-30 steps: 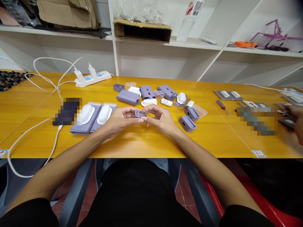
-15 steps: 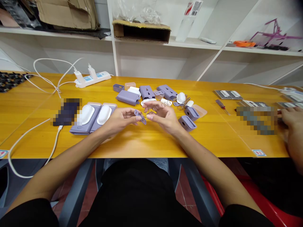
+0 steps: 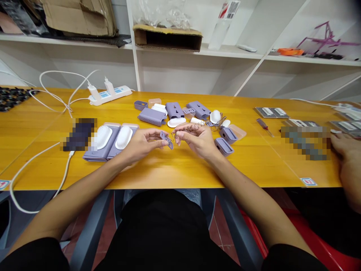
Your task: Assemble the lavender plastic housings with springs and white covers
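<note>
My left hand (image 3: 146,144) pinches a small purple plastic piece (image 3: 167,140) between thumb and fingers. Close to its right, my right hand (image 3: 197,141) is closed on a thin wire spring (image 3: 194,127), whose coils show over the fingers; one end lies near the purple piece. Behind my hands are purple housings (image 3: 174,110), a white oval part (image 3: 176,122) and more springs (image 3: 220,122). Two small purple caps (image 3: 224,146) lie right of my right hand. Two assembled purple units with white oval tops (image 3: 124,137) rest left of my left hand.
A pixelated dark object (image 3: 79,134) and a white power strip (image 3: 110,95) are at the left. A screwdriver (image 3: 265,127) lies at the right, beyond it grey panels (image 3: 272,112). Another person's hand (image 3: 348,154) rests at the far right edge. White shelves (image 3: 180,77) stand behind.
My right hand's fingers have drawn together on the spring, and the hand has dropped slightly. My left hand barely moved. The other person's hand has shifted a little.
</note>
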`<act>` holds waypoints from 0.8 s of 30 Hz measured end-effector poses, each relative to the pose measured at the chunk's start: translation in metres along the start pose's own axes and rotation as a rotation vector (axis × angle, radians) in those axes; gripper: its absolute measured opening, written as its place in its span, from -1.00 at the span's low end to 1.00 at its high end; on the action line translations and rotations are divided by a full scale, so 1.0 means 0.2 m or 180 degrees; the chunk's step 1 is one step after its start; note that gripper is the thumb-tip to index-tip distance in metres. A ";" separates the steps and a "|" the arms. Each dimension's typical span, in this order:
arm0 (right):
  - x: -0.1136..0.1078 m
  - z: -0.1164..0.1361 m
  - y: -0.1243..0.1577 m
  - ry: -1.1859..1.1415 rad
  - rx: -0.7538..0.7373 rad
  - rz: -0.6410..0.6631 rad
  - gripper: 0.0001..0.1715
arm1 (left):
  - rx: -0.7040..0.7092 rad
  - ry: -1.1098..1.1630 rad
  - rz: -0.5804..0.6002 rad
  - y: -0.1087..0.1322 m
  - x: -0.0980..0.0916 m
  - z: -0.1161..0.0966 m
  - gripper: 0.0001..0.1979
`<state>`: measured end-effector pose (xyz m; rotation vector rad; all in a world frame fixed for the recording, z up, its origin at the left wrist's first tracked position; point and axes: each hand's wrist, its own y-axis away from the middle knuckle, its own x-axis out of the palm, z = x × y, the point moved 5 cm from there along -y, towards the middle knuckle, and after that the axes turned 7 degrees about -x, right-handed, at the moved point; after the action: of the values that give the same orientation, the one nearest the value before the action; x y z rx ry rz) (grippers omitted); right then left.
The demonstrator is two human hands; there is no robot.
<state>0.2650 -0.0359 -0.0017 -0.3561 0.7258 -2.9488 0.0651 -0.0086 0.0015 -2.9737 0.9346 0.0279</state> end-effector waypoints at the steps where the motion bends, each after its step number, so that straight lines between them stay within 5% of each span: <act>1: 0.00 0.00 0.00 0.0012 0.0009 -0.0037 -0.68 | 0.0053 -0.0024 -0.0055 0.00 0.00 0.00 -0.58; 12: 0.00 0.01 0.00 0.0144 0.0069 -0.0243 -0.61 | 0.0868 -0.0616 -0.0462 0.03 0.00 -0.02 -0.54; 19: 0.00 0.01 0.00 0.0174 0.0019 -0.0118 -0.58 | 0.0161 0.0008 -0.0430 0.00 -0.01 0.02 -0.42; 24: 0.01 -0.03 0.01 0.0351 0.0239 0.0074 -0.35 | -0.0062 0.0261 -0.0425 0.00 -0.02 0.01 -0.42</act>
<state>0.2618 -0.0351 -0.0073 -0.1791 0.6240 -2.9830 0.0622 -0.0071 -0.0003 -3.0690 0.7446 -0.0886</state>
